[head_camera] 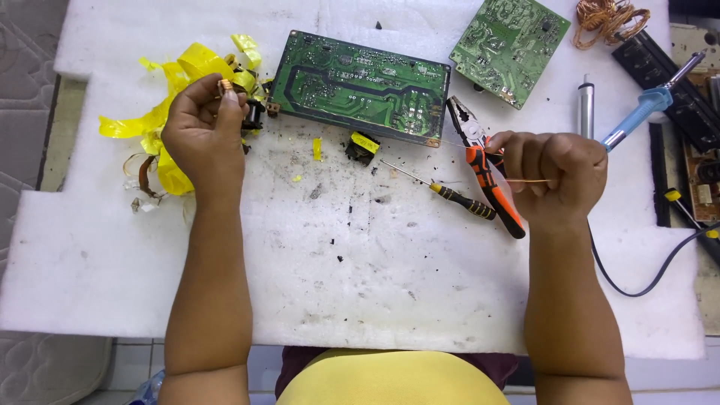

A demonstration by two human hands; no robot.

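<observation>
White foam sheeting (375, 285) is covering the bench, speckled with dark crumbs and scorch marks. Over its left part the left hand (204, 131) is hovering with fingers curled together, pinching a small copper coil (225, 87) at the fingertips. Just behind that hand a heap of yellow tape (176, 82) is lying crumpled, touching the left end of a long green board (360, 86). Over the right part the right hand (559, 172) is closing into a fist, clamped on a thin copper wire (529, 181) that is sticking out toward the left; a fine strand seems to be running on toward the board, though it is too faint to follow. Orange pliers (487, 176) are lying just beside the fist, partly under it, and a small screwdriver (450, 196) is resting against them. Between the hands a little black part with a yellow label (364, 146) is sitting near the board's lower edge. A second green board (510, 46) is lying tilted at the top, a wire tangle (607, 19) beside it. A blue-handled soldering iron (649, 109) is resting at the far right, its black cord trailing off the foam.
</observation>
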